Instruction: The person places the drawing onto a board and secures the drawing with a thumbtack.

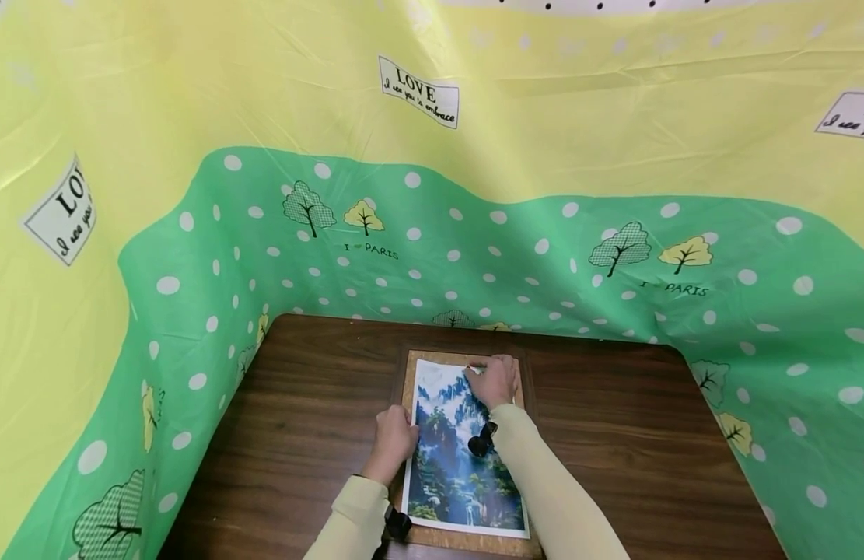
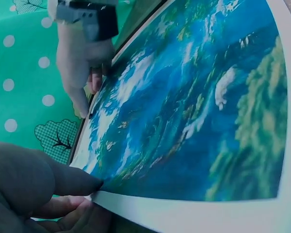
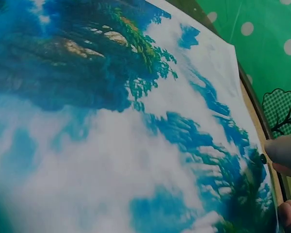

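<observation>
A sheet of paper printed with a blue-green mountain landscape (image 1: 449, 435) lies over a cork board (image 1: 473, 538). My left hand (image 1: 395, 439) pinches its left edge, thumb on top and fingers curled below, as the left wrist view (image 2: 43, 187) shows. At the sheet's far edge is my right hand (image 1: 497, 379); its fingertips meet at a small round pushpin (image 3: 263, 158), seen dark beside the fingertip in the right wrist view. The other right-hand fingers bend toward the board's far edge, partly hidden. The sheet bows slightly near the left hand.
The board rests on a dark wooden table (image 1: 613, 435). A green and yellow patterned cloth (image 1: 515, 257) hangs around its back and sides. Each wrist carries a black camera, the right one (image 1: 482, 441) over the sheet.
</observation>
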Available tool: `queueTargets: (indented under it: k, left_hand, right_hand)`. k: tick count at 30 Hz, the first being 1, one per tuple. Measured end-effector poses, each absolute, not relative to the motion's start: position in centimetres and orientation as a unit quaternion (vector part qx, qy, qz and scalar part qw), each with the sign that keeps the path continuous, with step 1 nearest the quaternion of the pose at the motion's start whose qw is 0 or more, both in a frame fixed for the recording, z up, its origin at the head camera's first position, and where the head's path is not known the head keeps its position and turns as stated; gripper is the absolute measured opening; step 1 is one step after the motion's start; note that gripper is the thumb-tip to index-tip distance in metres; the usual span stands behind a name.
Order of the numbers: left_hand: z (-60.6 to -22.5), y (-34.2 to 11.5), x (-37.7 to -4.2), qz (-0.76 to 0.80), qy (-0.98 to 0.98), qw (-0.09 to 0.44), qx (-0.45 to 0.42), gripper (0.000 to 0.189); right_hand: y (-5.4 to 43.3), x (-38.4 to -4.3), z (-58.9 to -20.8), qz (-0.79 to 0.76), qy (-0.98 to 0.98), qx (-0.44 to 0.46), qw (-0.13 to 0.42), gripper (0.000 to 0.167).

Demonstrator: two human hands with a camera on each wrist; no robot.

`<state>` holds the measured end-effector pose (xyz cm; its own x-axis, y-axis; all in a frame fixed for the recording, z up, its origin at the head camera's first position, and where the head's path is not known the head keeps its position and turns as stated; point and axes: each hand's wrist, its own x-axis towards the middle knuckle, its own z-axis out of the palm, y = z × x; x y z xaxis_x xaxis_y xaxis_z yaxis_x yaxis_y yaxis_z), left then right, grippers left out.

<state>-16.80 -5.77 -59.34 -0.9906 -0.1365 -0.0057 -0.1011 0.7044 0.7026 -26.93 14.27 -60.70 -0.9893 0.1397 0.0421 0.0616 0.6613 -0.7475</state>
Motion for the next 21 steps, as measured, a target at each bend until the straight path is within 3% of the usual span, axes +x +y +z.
queueTargets:
  k: [8, 15, 21]
  left_hand:
    - [-58.4, -7.1, -17.1, -0.362, -0.931, 0.043, 0.030, 0.052]
    - [-58.9, -9.0, -17.6, -0.368, -0.924, 0.099, -0.039, 0.010]
    - [-59.1, -10.9, -17.8, -0.331, -0.922, 0.162, -0.115, 0.057]
  right_hand:
    - [15.5, -26.1, -59.6, 0.449, -0.893, -0.009, 0.034, 0.038]
    - [17.4, -24.6, -59.1, 0.403, -0.914, 0.030, 0.043, 0.050]
    - [19.3, -22.5, -59.3, 0.333, -0.938, 0.065, 0.071, 0.068]
